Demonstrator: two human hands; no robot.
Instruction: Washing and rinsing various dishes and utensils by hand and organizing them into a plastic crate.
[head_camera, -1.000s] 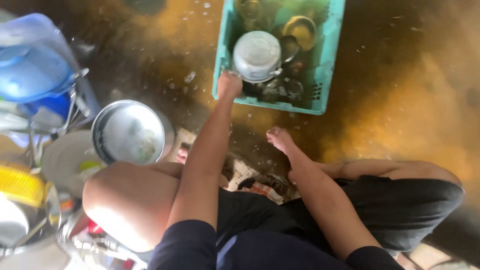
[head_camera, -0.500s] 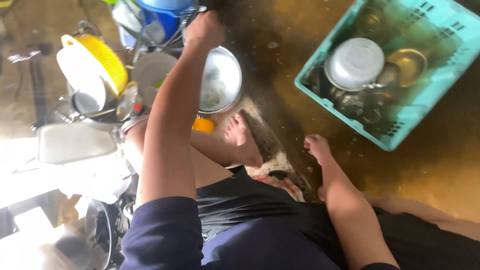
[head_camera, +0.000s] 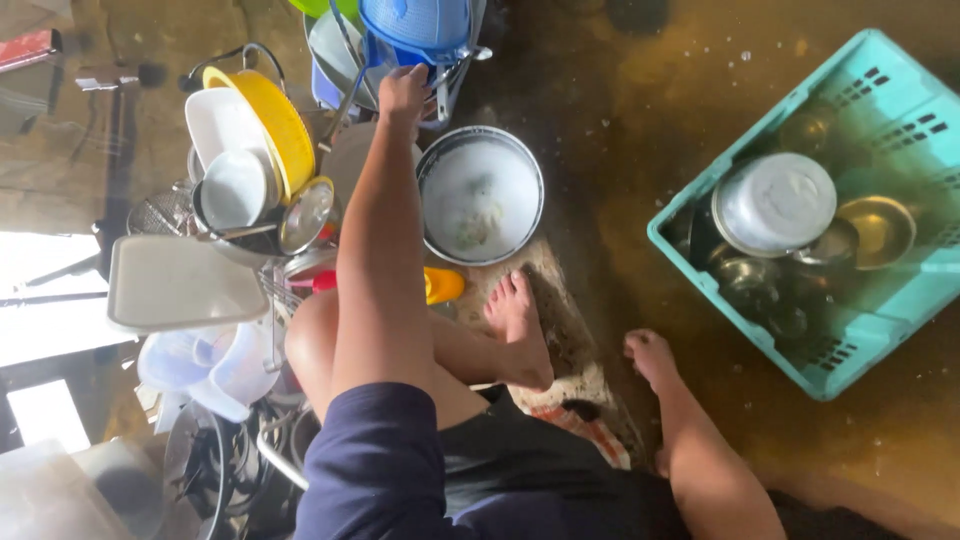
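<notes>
Steel is the anchor of this scene: a round metal basin (head_camera: 480, 195) sits on the wet floor (head_camera: 640, 130) in front of the squatting person, soapy residue on its bottom. All places below are told from that basin.

Up and to its left, the left hand (head_camera: 403, 95) is stretched out at full arm's length, its fingers curled down among the dishes just beyond the basin's rim. It rests at the foot of a blue plastic colander (head_camera: 418, 22) and beside a long metal ladle handle (head_camera: 345, 105) that runs slantwise, up to the right and down to the left. Whether the fingers actually close on the handle or only touch the pile I cannot tell; the knuckles hide the grip.

Farther left of the basin stands a crowded rack with a yellow bowl (head_camera: 275, 125), a white dish (head_camera: 225, 125) and a grey tray (head_camera: 180, 285).

The right hand is not to be seen; only the forearm shows low down, well below and right of the basin, near the bare right foot (head_camera: 652, 357). So the left hand is clearly the nearer one to the stack.

Far to the basin's right lies a teal crate (head_camera: 760, 330) holding a steel pot lid (head_camera: 775, 203) and other metal ware.
</notes>
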